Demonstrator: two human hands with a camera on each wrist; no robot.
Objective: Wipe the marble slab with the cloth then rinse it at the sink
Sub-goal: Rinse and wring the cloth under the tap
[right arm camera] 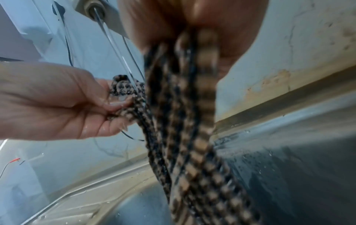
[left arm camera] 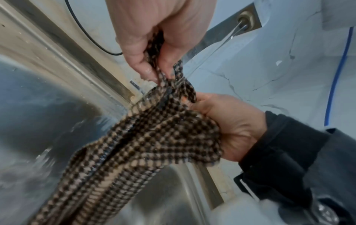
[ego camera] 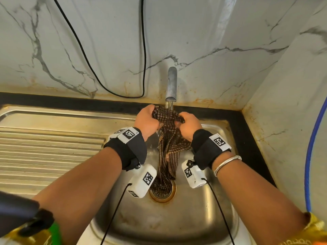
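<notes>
Under the grey metal tap, at twelve o'clock of the steel sink: rinsing.
Left hand and right hand each pinch the brown checked cloth, stretching it across the stream; its tail hangs onto the drain, likely so runoff drains away.

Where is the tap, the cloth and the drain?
tap [ego camera: 171,84], head view, middle of the spout
cloth [ego camera: 168,149], head view, hanging part
drain [ego camera: 163,196], head view, front rim

Here's the surface: a stainless steel sink unit with a ribbed draining board on its left, framed by a black counter edge. The checked brown-and-tan cloth's lower end trails onto the round drain strainer.
</notes>
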